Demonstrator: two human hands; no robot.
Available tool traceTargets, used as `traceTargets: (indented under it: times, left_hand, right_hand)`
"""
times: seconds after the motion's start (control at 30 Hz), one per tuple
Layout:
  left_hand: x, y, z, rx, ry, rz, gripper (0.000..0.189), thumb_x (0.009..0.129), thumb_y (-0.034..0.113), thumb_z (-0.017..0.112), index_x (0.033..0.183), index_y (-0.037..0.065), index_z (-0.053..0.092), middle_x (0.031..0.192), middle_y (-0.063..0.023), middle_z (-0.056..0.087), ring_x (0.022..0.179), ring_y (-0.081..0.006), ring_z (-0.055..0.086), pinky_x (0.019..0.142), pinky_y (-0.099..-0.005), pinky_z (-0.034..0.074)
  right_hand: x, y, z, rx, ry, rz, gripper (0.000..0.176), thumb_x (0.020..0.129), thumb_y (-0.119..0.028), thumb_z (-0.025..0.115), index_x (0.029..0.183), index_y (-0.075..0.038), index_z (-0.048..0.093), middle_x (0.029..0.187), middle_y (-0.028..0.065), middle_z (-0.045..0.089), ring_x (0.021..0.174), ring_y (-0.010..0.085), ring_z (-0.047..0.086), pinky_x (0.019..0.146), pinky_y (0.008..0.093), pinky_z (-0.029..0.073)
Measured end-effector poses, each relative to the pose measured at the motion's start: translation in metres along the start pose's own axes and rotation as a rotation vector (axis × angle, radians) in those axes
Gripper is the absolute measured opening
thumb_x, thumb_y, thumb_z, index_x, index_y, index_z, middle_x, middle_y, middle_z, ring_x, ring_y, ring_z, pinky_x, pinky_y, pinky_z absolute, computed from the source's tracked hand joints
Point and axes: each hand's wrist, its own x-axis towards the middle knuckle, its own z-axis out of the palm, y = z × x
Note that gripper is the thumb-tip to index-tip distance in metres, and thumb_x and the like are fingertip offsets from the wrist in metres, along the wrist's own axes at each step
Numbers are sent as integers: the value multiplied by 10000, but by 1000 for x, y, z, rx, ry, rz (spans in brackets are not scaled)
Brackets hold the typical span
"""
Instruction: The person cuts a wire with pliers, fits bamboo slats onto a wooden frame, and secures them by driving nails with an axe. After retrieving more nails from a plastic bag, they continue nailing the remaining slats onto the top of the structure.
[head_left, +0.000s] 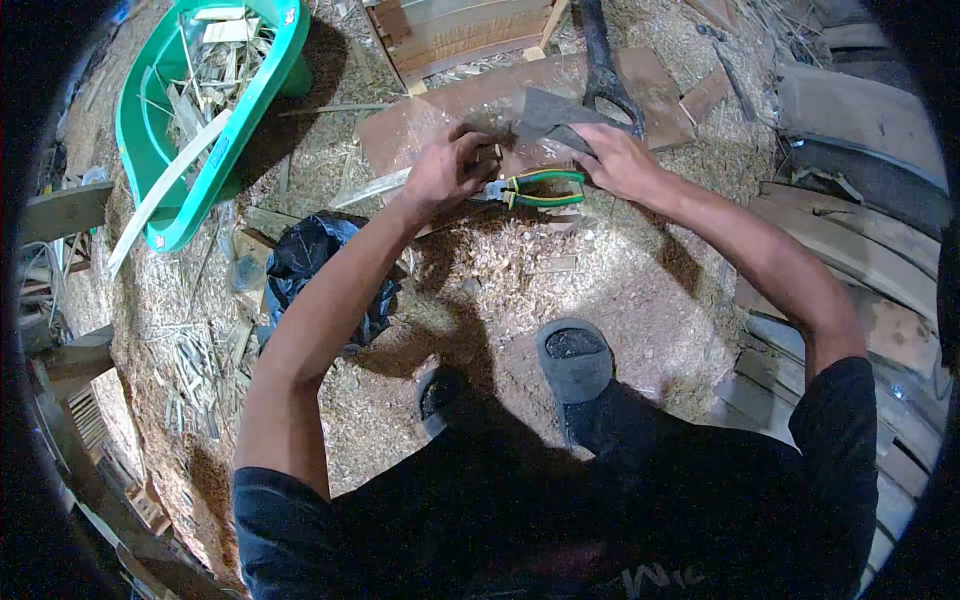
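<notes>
In the head view my right hand is closed on a thin dark grey sheet, which looks like sandpaper, though I cannot be sure. My left hand has its fingers curled a little to the left of that sheet; whatever lies between the fingertips is too small to make out. Between my hands, just below them, lies a pair of pliers with green and yellow handles, its jaws toward my left hand. Beneath both hands is a flat brown board. A pale wood strip shows beside my left wrist.
A green plastic tub of wood scraps stands at the upper left. Below it sits a black plastic bag. A wooden box and a dark metal bar are ahead. Stacked planks line the right; shavings cover the ground.
</notes>
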Motion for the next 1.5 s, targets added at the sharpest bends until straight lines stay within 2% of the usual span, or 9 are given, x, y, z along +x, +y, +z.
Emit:
traceTargets:
  times: [0.27, 0.5, 0.63, 0.73, 0.8, 1.0, 1.17, 1.27, 1.5]
  left_hand:
    - [-13, -5, -1, 181, -50, -52, 223, 803, 104, 649, 1010, 26, 673, 1007, -206, 661, 933, -429, 627, 843, -455, 530]
    - [-13, 37, -46, -337, 27, -212, 255, 949, 124, 665, 1153, -29, 655, 1010, -97, 703, 934, -170, 644, 831, -347, 518]
    - [-7, 57, -68, -252, 154, 44, 234, 1001, 151, 589, 1132, -30, 660, 929, -52, 668, 822, -114, 585, 736, -273, 484]
    - [-12, 76, -78, -497, 79, -279, 238, 1022, 173, 547, 1086, -26, 662, 871, -32, 638, 761, -98, 554, 687, -265, 462]
    - [-14, 84, -81, -572, 76, -232, 286, 1039, 223, 513, 1080, -13, 669, 852, -22, 635, 722, -84, 537, 647, -248, 445]
    - [-17, 98, -90, -724, 44, -69, 332, 1056, 253, 482, 1177, 4, 665, 930, -33, 690, 748, -80, 565, 649, -245, 456]
    - [-17, 109, -95, -820, 128, -180, 290, 1046, 233, 511, 1094, -3, 671, 882, -51, 693, 727, -91, 597, 646, -253, 481]
    - [-15, 111, -96, -890, 181, -325, 266, 1036, 238, 535, 1021, 4, 659, 803, -53, 682, 658, -96, 596, 609, -249, 480]
    - [-11, 130, -94, -942, 324, -441, 239, 1015, 262, 577, 938, 44, 636, 737, -35, 656, 623, -96, 606, 581, -242, 484]
  right_hand:
    - [-17, 11, -18, -76, -14, -4, 592, 786, -43, 651, 1343, 23, 463, 1281, 270, 562, 1172, 441, 555, 1028, 464, 455]
    - [-20, -14, -25, 22, -60, 55, 545, 812, -48, 613, 1334, 9, 468, 1219, 294, 583, 1141, 459, 566, 995, 483, 470]
    - [-21, -56, -42, 120, -193, 219, 500, 801, -112, 618, 1271, 31, 524, 1119, 310, 623, 1067, 467, 604, 954, 491, 492]
    - [-18, -48, -28, 126, -262, 326, 494, 752, -215, 695, 1161, 43, 595, 1059, 299, 647, 996, 441, 643, 888, 479, 516]
    - [-20, -27, -12, 168, -332, 396, 511, 731, -270, 730, 1121, 39, 616, 1048, 291, 654, 973, 424, 655, 850, 469, 524]
    - [-23, -7, 3, 62, -218, 241, 542, 732, -394, 747, 1010, 54, 619, 1014, 296, 651, 973, 421, 646, 861, 478, 513]
    - [-19, -27, -3, -228, -246, 163, 413, 824, -359, 715, 967, 20, 637, 970, 240, 666, 936, 411, 650, 849, 488, 511]
    - [7, -68, -33, 221, -75, 137, 336, 842, -301, 701, 913, 21, 640, 892, 217, 674, 858, 405, 656, 798, 449, 523]
    - [39, -145, -78, 838, 178, 163, 241, 980, -190, 617, 1080, 18, 685, 803, 5, 662, 719, 65, 601, 633, 257, 494]
